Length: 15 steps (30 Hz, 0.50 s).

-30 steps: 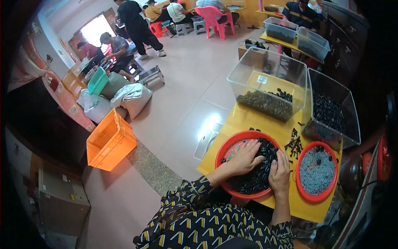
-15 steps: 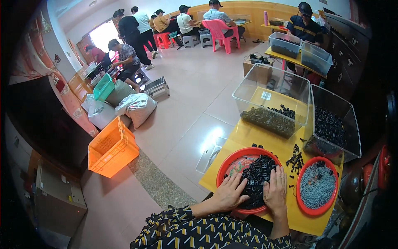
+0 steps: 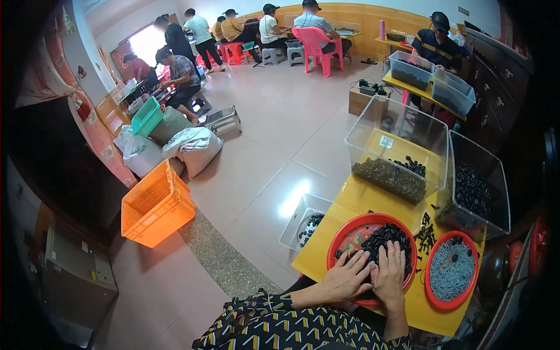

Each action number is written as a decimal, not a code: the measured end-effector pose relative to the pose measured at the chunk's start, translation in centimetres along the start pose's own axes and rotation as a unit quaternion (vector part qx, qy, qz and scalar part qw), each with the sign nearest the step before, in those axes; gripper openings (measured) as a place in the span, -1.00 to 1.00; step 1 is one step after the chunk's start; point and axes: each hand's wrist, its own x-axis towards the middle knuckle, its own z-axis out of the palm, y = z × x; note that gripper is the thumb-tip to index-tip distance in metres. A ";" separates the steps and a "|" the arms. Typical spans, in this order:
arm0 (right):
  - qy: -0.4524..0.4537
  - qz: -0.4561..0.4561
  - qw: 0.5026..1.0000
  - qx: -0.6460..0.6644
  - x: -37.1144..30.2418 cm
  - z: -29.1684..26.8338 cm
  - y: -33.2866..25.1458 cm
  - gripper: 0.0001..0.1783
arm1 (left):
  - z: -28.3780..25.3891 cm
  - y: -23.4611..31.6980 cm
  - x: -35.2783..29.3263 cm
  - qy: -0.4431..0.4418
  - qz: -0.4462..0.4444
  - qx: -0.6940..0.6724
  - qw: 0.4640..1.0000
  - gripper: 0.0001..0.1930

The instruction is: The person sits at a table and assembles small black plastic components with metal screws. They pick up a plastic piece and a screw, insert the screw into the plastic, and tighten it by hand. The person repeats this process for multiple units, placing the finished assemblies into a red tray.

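Both my hands lie flat in a round red tray (image 3: 331, 252) at the front of the yellow table (image 3: 326, 233). A heap of small black plastic parts (image 3: 382, 236) fills much of it, leaving some of the patterned bottom bare at the left. My left hand (image 3: 348, 277), fingers stretched, rests on the near side of the heap. Beside it my right hand (image 3: 388, 273) presses palm down on the parts, its fingers pointing away from me. The two hands nearly touch, and neither grasps anything visible. To the right, a second red tray (image 3: 429, 281) holds small silvery screws (image 3: 450, 274).
Loose black pieces (image 3: 426, 233) lie between the trays. Behind stand two clear bins of black parts, one left (image 3: 396, 184) and one right (image 3: 471, 195). A white bin (image 3: 291, 230) sits below the table's left edge. An orange crate (image 3: 157, 207) and sacks (image 3: 195, 153) stand left; several people work farther back.
My hands have come closer together over the heap, the left moving right. The black parts are pushed toward the tray's far right side. The whole view has shifted slightly.
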 end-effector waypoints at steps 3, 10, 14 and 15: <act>0.004 0.009 1.000 0.006 -0.1 -0.6 -0.3 -0.54 | -0.3 -0.2 0.1 -0.012 0.003 -0.020 1.000 -0.41; 0.067 0.095 0.993 -0.012 -1.4 -2.2 0.7 -0.55 | 0.7 -2.3 4.6 0.023 -0.044 -0.105 0.993 -0.36; 0.095 0.140 0.985 0.020 -2.8 -0.6 1.8 -0.55 | 1.4 -1.7 5.2 -0.027 -0.061 -0.078 0.995 -0.36; 0.098 0.145 0.984 0.017 -2.9 -0.5 1.6 -0.56 | 1.3 -1.5 5.1 -0.031 -0.055 -0.069 0.996 -0.36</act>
